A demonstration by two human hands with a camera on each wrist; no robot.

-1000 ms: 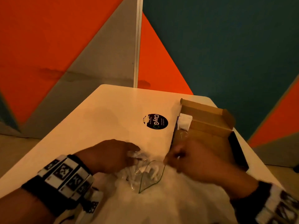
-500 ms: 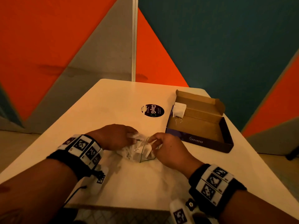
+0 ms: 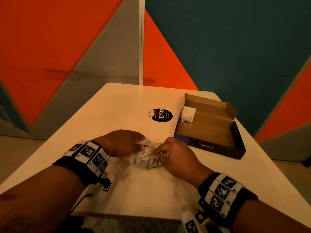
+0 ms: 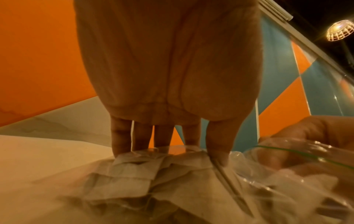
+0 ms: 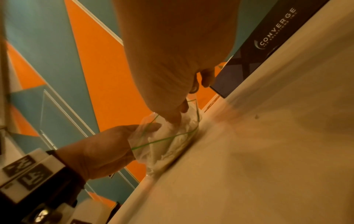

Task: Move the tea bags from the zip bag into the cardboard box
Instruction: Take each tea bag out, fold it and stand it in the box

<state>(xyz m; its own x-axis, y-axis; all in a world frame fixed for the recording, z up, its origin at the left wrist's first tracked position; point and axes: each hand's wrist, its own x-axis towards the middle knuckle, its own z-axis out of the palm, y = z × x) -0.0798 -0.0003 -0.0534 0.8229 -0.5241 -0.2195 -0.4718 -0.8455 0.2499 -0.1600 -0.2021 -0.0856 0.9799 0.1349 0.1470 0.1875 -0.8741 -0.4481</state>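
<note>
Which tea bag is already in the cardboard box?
The single white tea bag leaning in the cardboard box's far-left corner; the other tea bags remain inside the zip bag.

Wall panels [image 3: 218,47] in orange, teal and grey triangles; white tabletop [image 3: 117,106] with rounded corners; caged ceiling lamp [image 4: 340,30] lit.

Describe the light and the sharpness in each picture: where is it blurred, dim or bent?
Head view: dim orange light, fairly sharp, the table edges spread by the wide lens. Left wrist view: the left hand is close and soft, the tea bags blurred, a ceiling lamp flares. Right wrist view: tilted, the table smeared, the zip bag soft, the box lettering readable.
</note>
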